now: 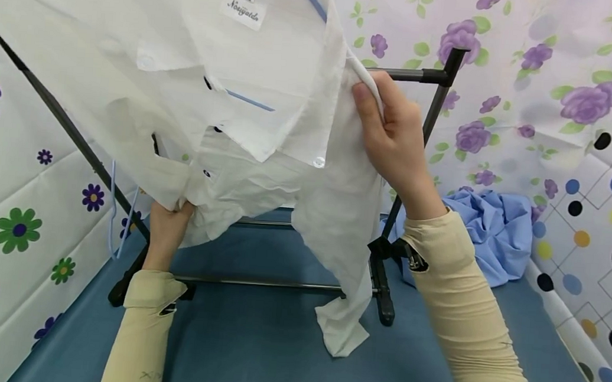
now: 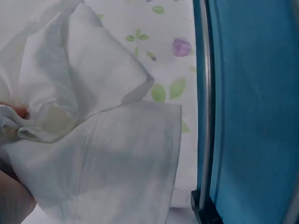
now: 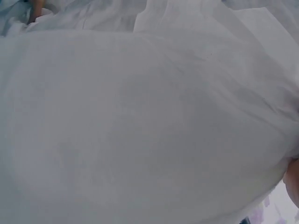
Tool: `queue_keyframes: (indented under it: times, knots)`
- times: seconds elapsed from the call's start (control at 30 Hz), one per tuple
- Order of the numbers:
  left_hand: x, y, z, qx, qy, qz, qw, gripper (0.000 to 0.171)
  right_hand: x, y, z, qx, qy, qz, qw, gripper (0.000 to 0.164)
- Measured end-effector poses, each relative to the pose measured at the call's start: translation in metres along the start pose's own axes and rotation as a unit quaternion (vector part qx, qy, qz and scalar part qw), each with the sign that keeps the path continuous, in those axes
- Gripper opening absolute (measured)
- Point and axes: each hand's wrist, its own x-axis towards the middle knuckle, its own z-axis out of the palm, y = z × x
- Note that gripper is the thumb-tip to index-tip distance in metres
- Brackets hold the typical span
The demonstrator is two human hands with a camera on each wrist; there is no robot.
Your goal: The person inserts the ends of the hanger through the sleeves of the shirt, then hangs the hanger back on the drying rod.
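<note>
The head view looks forward and down from above the counter (image 1: pixel 252 353), far enough back to take in the left hand (image 1: pixel 166 237), the right hand (image 1: pixel 395 138), most of the shirt (image 1: pixel 336 211) and the rack (image 1: pixel 410 75). The left wrist view sits close to the cloth, turned sideways: a rack bar lying level in the head view runs upright here. The right wrist view is nearest, faced almost wholly by shirt, its hand cut by the right edge. Head and left wrist views share rack, counter and flowered wall (image 1: pixel 535 121); all three share the shirt.
</note>
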Motion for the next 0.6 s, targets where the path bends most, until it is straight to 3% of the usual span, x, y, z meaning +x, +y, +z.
queue_keyframes:
  times: [0.13, 0.27, 0.43, 0.6]
  knots:
    - [-0.004, -0.004, 0.002, 0.024, -0.009, -0.015, 0.9996, 0.027, -0.012, 0.006, -0.005, -0.011, -0.001, 0.004, 1.0, 0.011]
    - [-0.016, -0.02, 0.002, 0.062, -0.069, -0.037, 0.9949, 0.035, -0.034, 0.017, -0.015, -0.017, -0.005, 0.039, 0.999, 0.01]
    - [-0.03, -0.038, 0.0, 0.099, -0.153, -0.05, 0.982, 0.043, -0.056, 0.03, -0.03, -0.027, -0.019, 0.072, 0.997, 0.01]
    - [-0.034, -0.044, 0.002, 0.135, -0.182, -0.038, 0.9732, 0.039, -0.065, 0.036, -0.04, -0.026, -0.043, 0.08, 0.996, 0.014]
